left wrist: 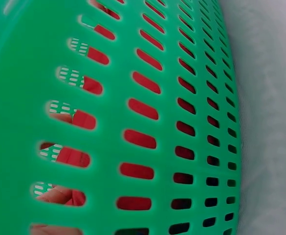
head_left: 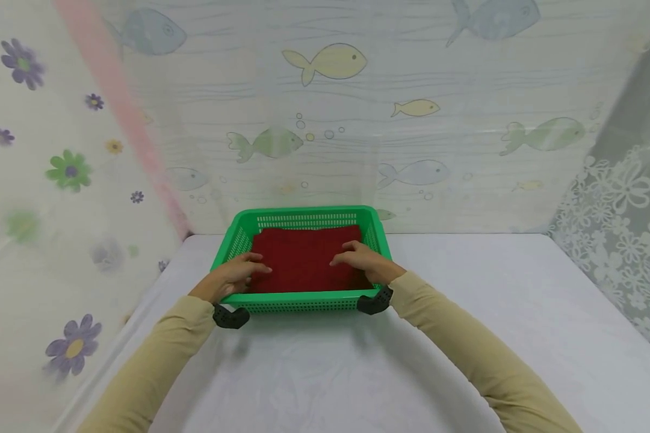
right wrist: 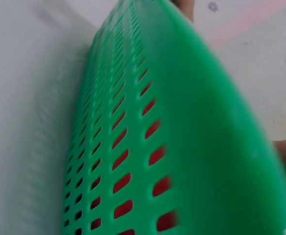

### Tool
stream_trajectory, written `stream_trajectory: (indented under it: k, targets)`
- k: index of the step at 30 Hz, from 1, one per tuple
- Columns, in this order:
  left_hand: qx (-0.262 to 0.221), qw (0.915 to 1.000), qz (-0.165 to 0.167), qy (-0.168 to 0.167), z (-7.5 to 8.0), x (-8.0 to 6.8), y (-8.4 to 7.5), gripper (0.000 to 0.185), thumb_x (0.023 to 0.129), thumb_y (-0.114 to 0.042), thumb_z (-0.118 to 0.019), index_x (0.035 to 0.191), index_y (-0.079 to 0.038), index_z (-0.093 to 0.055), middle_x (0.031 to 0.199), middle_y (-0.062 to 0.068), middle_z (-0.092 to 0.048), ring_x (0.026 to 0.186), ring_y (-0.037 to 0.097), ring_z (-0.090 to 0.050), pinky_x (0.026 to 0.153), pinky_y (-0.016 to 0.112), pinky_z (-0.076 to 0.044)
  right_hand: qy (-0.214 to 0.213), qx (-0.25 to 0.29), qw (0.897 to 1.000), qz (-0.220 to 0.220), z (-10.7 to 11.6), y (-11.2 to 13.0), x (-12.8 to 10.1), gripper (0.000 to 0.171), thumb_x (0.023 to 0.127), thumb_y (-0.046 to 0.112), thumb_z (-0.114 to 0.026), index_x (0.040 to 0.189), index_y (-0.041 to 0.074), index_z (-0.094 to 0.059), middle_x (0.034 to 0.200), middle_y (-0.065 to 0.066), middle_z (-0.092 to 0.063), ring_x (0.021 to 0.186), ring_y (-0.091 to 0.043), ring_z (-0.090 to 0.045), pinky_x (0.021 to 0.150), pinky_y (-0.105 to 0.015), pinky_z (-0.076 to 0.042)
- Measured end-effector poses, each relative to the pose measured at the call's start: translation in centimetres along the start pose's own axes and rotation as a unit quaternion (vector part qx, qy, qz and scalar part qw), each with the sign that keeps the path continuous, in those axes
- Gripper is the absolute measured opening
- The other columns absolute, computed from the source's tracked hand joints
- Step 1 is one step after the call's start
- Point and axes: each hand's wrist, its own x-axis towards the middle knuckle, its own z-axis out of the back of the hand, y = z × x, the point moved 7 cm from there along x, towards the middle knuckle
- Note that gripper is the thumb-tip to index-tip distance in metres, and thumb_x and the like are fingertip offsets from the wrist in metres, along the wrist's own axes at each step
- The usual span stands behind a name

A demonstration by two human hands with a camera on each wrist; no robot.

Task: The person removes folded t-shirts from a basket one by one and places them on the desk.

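Note:
Folded red cloth [head_left: 300,258] lies inside a green plastic basket [head_left: 298,297] with slotted walls. My left hand [head_left: 232,276] reaches over the basket's front left corner, its fingers loosely spread above the cloth's left edge. Over the cloth's right part, my right hand [head_left: 367,262] reaches in with its fingers lightly bent and apart. Neither hand grips anything. In the left wrist view the basket wall [left wrist: 11,127] fills most of the picture, and bits of fingers [left wrist: 59,195] and red cloth show through its slots. The wall's outside [right wrist: 201,127] also hides most of the right wrist view.
The basket stands on a white-covered table [head_left: 482,288], near its back edge. Behind hangs a curtain [head_left: 325,150] printed with fish, and a flowered one [head_left: 70,240] closes off the left side. White lace [head_left: 628,240] hangs at the right. Black wrist devices [head_left: 231,317] sit below both hands.

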Motion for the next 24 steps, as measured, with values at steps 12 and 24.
stream_trajectory:
  k: [12, 24]
  targets:
    - [0.000, 0.9993, -0.031, 0.021, -0.32, 0.09, -0.47, 0.077, 0.090, 0.005, -0.059, 0.153, -0.004, -0.017, 0.151, 0.022, -0.017, 0.127, 0.031, -0.029, 0.104, 0.041, -0.032, 0.018, 0.014, 1.000, -0.003, 0.06, -0.17, 0.54, 0.071, 0.091, 0.017, -0.062, 0.150, 0.005, -0.026, 0.153, -0.018, -0.023, 0.139, -0.036, -0.020, 0.110, -0.056, -0.020]
    - [-0.002, 0.9979, -0.055, 0.034, -0.27, -0.27, -0.93, 0.078, 0.090, 0.007, -0.056, 0.155, -0.007, -0.016, 0.155, 0.019, -0.010, 0.129, 0.030, -0.025, 0.099, 0.036, -0.036, 0.012, 0.011, 0.999, 0.028, 0.16, 0.24, 0.42, 0.075, 0.085, 0.001, -0.066, 0.150, -0.001, -0.028, 0.153, -0.020, -0.023, 0.135, -0.034, -0.028, 0.108, -0.045, -0.029]
